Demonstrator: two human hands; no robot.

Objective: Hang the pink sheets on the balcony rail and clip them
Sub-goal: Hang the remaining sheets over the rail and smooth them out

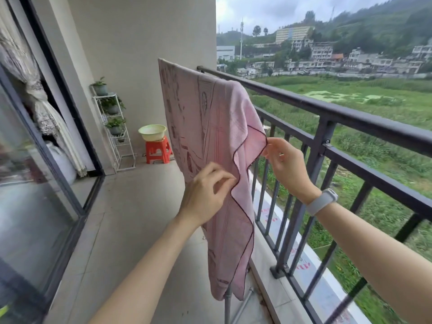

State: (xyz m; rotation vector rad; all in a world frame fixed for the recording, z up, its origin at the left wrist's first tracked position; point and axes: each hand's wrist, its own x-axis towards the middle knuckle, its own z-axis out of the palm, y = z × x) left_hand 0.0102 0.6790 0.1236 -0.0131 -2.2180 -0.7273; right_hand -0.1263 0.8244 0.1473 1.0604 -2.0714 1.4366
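A pink sheet (205, 127) with a dark hemmed edge hangs in folds, draped over something at its top next to the dark balcony rail (350, 113). Whether it rests on the rail itself or on a rack I cannot tell. My left hand (205, 192) pinches the sheet's dark edge at mid height. My right hand (285, 164), a pale band on its wrist, pinches a corner of the same edge higher up, close to the rail's bars. No clips are in view.
A grey metal rack leg (230, 305) stands under the sheet. At the far end are a red stool (157, 149) with a pale basin (152, 132) on it and a white plant shelf (114, 127). Glass sliding doors (35, 183) line the left side.
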